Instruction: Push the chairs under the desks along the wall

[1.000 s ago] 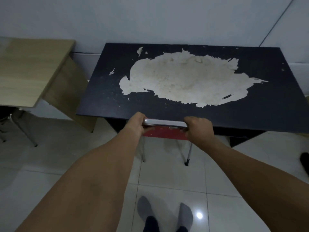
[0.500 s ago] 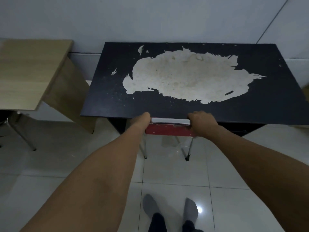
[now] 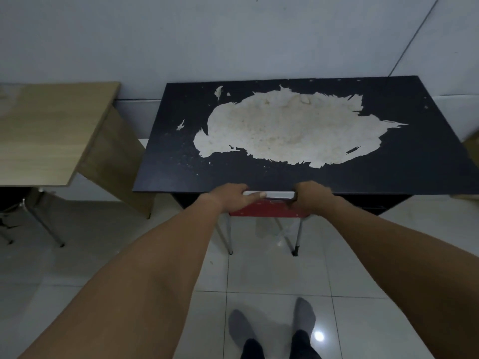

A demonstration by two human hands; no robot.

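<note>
Both hands, left hand (image 3: 228,196) and right hand (image 3: 311,196), clamp the red chair (image 3: 269,211) top rail, squaring it under the black desk (image 3: 414,156).

Red chair at the front edge of a worn black desk against the wall

The chair (image 3: 269,209) has a red backrest topped by a shiny chrome rail and thin metal legs with dark feet standing on the pale tiles; only its back and rear legs show, the rest hidden under the black desk (image 3: 171,151), with the rail right at the desk's front edge. The black desk stands with its far edge to the wall, and a large pale patch of its dark surface has peeled away. To its left, a light wooden desk (image 3: 49,136) stands along the same wall, with the metal legs of a second chair (image 3: 39,221) beneath it.
</note>
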